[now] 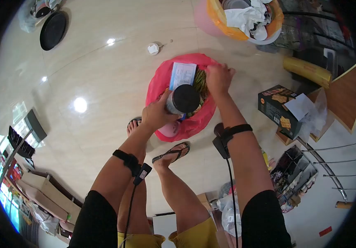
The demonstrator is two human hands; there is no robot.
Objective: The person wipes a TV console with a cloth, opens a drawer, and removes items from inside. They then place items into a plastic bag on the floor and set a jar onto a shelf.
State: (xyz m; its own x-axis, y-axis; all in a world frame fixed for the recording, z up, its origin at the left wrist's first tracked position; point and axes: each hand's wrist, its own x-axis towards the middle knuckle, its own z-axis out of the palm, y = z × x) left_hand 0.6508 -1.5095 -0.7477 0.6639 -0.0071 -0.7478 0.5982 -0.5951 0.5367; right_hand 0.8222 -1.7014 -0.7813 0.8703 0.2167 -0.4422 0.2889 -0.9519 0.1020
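On the tiled floor a red plastic bag (154,84) stands open. My left hand (158,112) is closed round a clear jar with a black lid (186,99), held over the bag's opening. My right hand (220,78) has its fingers bent together at the bag's upper right rim, pinching the plastic. Inside the bag lie a white and blue box (183,75), some green stalks (201,82) and a pink round item (170,129) near the lower edge. The jar hides part of the contents.
A lined bin with rubbish (217,20) stands at the top. Right of the bag are a dark biscuit box (278,108) and a yellow roll (307,71). A black pan (54,31) lies upper left, a dustpan (35,125) at left. My feet are just below the bag.
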